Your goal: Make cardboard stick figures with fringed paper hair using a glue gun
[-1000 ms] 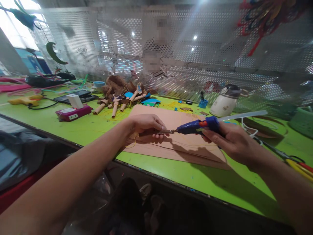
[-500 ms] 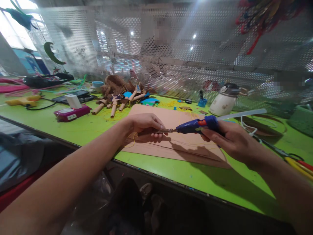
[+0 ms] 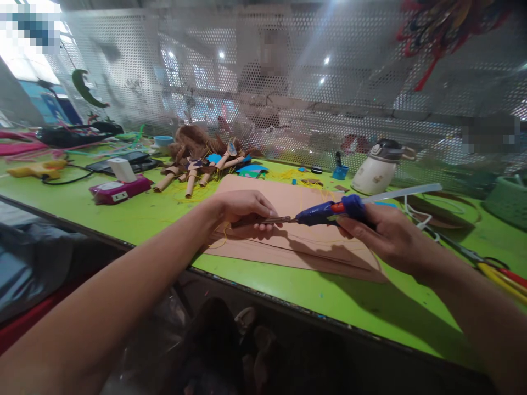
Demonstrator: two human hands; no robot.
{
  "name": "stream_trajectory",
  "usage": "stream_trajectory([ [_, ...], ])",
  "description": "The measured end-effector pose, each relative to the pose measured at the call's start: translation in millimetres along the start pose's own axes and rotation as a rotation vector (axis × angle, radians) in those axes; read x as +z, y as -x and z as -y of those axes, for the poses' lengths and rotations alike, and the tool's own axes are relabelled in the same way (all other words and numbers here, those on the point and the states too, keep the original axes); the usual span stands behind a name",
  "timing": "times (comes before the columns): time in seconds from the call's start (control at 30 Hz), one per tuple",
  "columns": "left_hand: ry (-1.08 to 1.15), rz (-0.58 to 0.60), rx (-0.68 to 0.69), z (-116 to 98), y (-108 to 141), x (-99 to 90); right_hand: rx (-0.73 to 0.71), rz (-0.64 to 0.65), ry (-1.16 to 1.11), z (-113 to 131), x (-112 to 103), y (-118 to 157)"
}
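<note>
Pointing left, one glue gun (image 3: 317, 213) sits gripped in the right hand (image 3: 393, 233), nozzle (image 3: 293, 220) near one brown strip (image 3: 280, 220) (touching? I can't tell) pinched in the left hand (image 3: 249, 206).

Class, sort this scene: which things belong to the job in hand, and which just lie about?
Seemingly in the job: blue glue gun, in the right hand; thin brown piece, in the left hand; cardboard, beneath.

Apparently lying about: flask; scissors; socket block; blue cup.

On my feed I see smooth, matt cardboard (image 3: 263, 188), a glossy plastic glue gun (image 3: 316, 213) above it, a shiny tabletop (image 3: 304, 299) beneath it, perforated metal sheeting (image 3: 201, 71) behind it
</note>
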State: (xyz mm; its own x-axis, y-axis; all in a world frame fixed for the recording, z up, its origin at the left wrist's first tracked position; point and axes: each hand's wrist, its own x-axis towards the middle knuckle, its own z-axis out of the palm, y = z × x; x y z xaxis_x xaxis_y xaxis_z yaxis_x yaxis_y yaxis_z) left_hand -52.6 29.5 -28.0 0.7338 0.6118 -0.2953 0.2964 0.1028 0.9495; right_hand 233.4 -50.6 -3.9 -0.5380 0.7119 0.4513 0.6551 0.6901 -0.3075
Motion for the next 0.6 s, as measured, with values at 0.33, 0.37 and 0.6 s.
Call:
stream_trajectory([
  [0.33, 0.007, 0.001, 0.028, -0.5, 1.1, 2.7, -0.01, -0.012, 0.002, 6.1, 5.4, -1.4],
  [0.37, 0.007, -0.006, 0.021, -1.5, 1.6, 3.4, -0.015, -0.012, 0.001, 5.7, 5.6, -1.4],
  [0.6, -0.007, -0.125, 0.007, -8.5, 5.4, 8.7, 0.094, -0.003, -0.042, -4.5, -9.5, 2.1],
])
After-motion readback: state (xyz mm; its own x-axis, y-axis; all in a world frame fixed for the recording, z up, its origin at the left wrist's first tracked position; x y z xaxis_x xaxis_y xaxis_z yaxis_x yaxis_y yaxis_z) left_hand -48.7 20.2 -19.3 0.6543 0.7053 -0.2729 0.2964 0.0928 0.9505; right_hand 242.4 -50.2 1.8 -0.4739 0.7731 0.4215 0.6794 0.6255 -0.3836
